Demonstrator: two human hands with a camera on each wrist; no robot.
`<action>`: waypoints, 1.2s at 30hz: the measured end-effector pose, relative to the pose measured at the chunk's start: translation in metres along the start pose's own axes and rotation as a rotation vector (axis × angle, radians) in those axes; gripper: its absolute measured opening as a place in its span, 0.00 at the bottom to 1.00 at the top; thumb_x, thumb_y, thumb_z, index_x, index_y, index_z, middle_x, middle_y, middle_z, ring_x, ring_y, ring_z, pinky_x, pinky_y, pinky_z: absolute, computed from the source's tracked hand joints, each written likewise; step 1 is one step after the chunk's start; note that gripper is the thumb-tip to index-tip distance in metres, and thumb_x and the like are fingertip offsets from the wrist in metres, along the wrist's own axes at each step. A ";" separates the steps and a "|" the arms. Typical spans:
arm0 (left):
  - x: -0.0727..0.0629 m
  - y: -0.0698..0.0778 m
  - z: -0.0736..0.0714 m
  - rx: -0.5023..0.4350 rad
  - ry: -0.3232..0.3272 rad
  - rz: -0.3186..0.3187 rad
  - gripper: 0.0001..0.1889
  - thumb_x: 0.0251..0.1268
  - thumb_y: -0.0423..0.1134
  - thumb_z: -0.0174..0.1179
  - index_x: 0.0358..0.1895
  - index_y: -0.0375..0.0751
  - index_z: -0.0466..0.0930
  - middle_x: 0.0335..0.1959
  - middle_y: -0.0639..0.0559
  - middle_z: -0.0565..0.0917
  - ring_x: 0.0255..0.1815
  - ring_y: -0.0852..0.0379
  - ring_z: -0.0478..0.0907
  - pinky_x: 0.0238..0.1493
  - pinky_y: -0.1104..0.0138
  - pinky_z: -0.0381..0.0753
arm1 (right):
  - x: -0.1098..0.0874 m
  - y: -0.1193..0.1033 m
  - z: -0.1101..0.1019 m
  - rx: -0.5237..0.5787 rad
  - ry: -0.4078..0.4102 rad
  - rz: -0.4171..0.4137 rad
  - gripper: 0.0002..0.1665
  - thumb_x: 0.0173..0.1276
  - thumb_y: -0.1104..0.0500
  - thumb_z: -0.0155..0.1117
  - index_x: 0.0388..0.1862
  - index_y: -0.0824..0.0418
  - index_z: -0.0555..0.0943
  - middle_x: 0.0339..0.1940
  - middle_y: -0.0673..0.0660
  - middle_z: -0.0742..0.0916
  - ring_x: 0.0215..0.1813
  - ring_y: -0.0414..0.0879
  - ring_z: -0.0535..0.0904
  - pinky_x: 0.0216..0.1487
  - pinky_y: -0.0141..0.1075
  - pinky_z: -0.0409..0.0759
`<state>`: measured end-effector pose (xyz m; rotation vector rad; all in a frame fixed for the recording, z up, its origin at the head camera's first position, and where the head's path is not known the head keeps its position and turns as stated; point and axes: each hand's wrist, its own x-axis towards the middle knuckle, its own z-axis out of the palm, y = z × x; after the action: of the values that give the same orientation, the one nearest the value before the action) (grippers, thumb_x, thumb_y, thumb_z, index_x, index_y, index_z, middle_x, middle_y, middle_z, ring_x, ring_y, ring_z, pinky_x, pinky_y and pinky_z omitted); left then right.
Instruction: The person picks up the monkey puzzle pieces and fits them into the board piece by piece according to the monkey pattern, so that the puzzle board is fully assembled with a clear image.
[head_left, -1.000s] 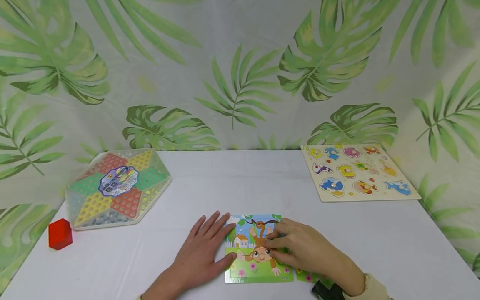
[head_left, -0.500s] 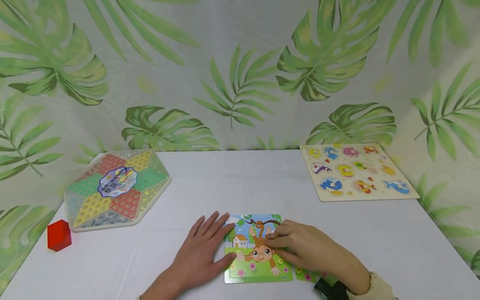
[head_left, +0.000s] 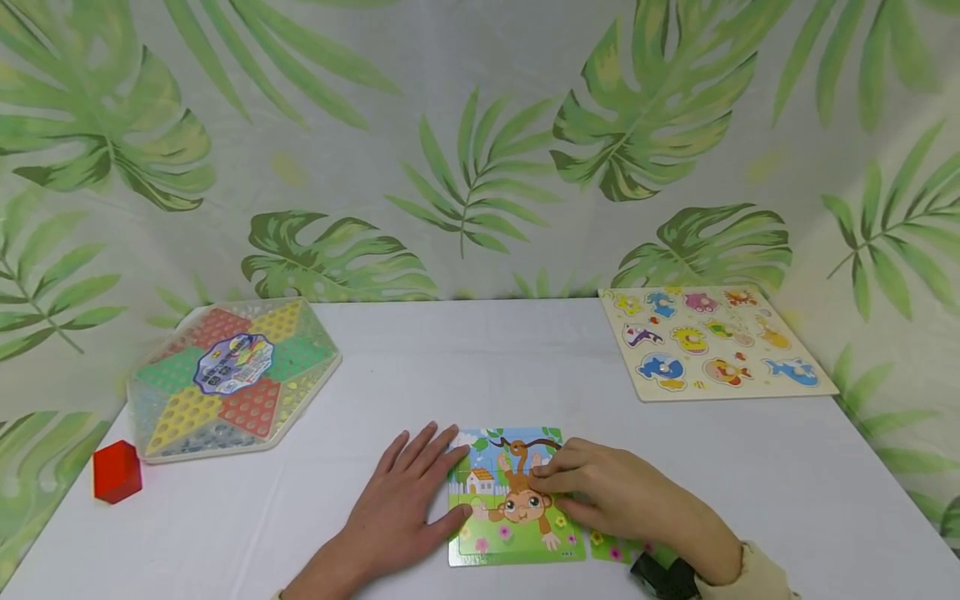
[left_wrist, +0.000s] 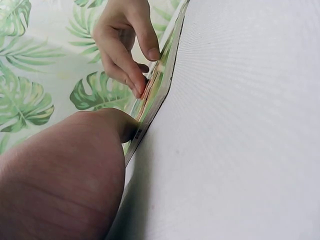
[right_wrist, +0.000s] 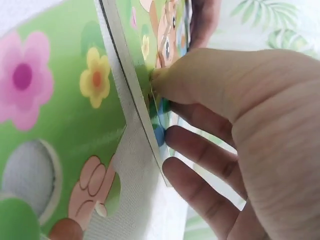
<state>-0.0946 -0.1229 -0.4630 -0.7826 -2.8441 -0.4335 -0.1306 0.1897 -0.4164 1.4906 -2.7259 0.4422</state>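
Left hand (head_left: 405,500): released, fingers straight and spread, thumb and index finger on the left edge of the monkey jigsaw (head_left: 508,521).
Right hand (head_left: 611,492): bent fingers and thumb touch the jigsaw's right half; whether they pinch a piece, I cannot tell.
Red block (head_left: 117,472): left, near the Chinese checkers board (head_left: 251,406).
Chinese checkers board: hexagonal, behind and right of the block.
Monkey jigsaw: flat on the white tablecloth (head_left: 457,358), between the hands.
Green flowered piece (head_left: 606,547): just beside its lower right, partly hidden.
Sea-animal knob puzzle (head_left: 708,354): back right, well apart from the hands.
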 end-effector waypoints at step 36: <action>0.000 -0.001 0.001 0.004 0.001 0.003 0.36 0.70 0.63 0.58 0.76 0.52 0.70 0.82 0.52 0.64 0.84 0.47 0.55 0.81 0.47 0.53 | 0.004 0.000 0.009 -0.073 0.110 -0.024 0.10 0.69 0.49 0.73 0.46 0.48 0.90 0.45 0.40 0.88 0.48 0.36 0.81 0.48 0.31 0.84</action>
<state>-0.0949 -0.1235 -0.4643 -0.7852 -2.8422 -0.4273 -0.1314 0.1845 -0.4246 1.4356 -2.6085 0.4066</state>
